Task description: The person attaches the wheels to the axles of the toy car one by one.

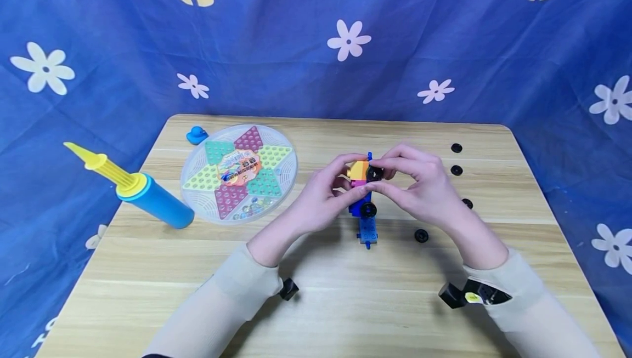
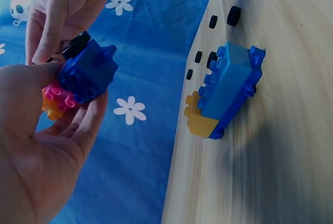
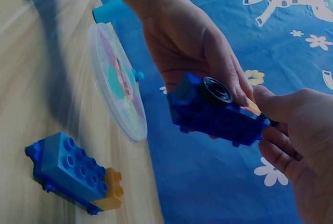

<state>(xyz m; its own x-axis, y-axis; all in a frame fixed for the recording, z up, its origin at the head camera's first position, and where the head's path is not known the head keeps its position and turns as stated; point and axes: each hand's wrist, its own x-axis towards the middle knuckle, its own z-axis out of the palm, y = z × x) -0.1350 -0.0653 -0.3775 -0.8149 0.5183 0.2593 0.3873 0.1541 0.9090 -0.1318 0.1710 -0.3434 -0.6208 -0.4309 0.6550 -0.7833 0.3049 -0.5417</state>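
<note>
Left hand [image 1: 322,196] is gripping the block car [image 2: 86,75] at one o'clock over the desk [image 1: 345,303]; right hand [image 1: 424,188] is pinching a wheel [image 1: 375,174], seemingly fitting it; next move is probably calling for straight pressing.

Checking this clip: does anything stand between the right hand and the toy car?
Only a black wheel: the right hand pinches it at the side of the toy car. The left hand grips the car from the opposite side. Nothing else visible stands between.
</note>
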